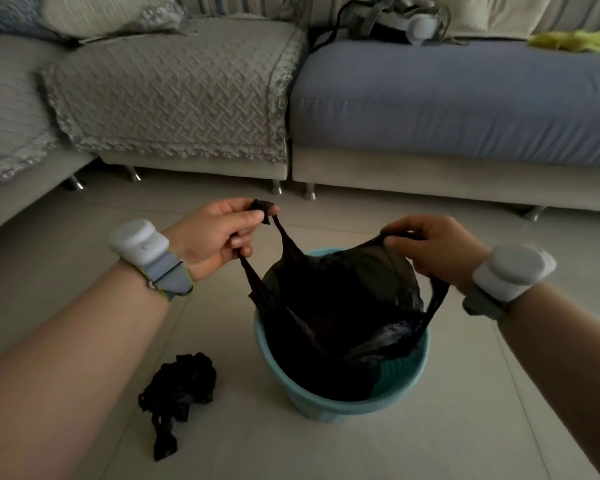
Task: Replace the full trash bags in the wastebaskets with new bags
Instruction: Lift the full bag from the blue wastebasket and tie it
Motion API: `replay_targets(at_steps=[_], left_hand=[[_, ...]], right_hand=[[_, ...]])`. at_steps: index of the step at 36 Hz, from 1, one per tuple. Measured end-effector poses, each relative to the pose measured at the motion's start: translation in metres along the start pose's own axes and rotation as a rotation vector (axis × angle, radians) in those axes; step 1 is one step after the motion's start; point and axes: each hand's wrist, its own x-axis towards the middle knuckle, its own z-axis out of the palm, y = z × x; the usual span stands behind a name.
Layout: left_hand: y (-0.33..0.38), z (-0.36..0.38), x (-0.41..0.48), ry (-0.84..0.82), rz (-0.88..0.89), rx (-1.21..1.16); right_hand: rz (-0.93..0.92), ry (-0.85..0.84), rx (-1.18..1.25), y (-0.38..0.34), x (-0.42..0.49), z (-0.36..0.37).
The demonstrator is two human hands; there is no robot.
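A teal wastebasket [400, 382] stands on the tiled floor in front of me. A black trash bag [340, 306] sits in it, with its top pulled up above the rim. My left hand [219, 233] pinches the bag's left handle loop, stretched taut up and to the left. My right hand [433, 247] grips the bag's right edge and handle, just above the basket. A crumpled bundle of black bags [177, 389] lies on the floor left of the basket. What is inside the bag is too dark to see.
A grey-covered sofa [174, 95] and a blue-covered sofa seat [458, 95] stand close behind the basket. A strapped device [395, 19] and a yellow-green bag [575, 41] lie on the blue seat. Pale floor tiles [395, 455] surround the basket.
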Motion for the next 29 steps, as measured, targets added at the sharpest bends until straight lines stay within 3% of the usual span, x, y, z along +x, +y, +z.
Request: replay_targets(at_steps=[4,8,13,16,18,25,29], left_hand=[[0.011,0.008,0.001,0.077,-0.006,0.103],[0.019,0.020,0.003,0.240,0.003,0.117],[0.034,0.035,0.009,0.305,0.040,0.053],[0.030,0.045,0.004,0.211,0.094,-0.043],[0.025,0.048,0.001,0.105,0.133,-0.157],[0.010,0.042,0.000,-0.068,0.185,-0.307],[0.007,0.045,0.001,-0.040,0.188,-0.237]], right_hand=[[-0.023,-0.146,-0.322,-0.020,-0.006,-0.031],[-0.042,-0.122,-0.485,-0.037,-0.004,-0.048],[-0.143,0.254,-0.500,-0.058,0.011,-0.054],[-0.214,0.533,-0.330,-0.067,0.011,-0.050],[-0.186,0.594,-0.207,-0.065,0.007,-0.046],[-0.054,0.428,-0.322,-0.062,-0.001,-0.041],[-0.096,0.338,-0.119,-0.076,-0.005,-0.050]])
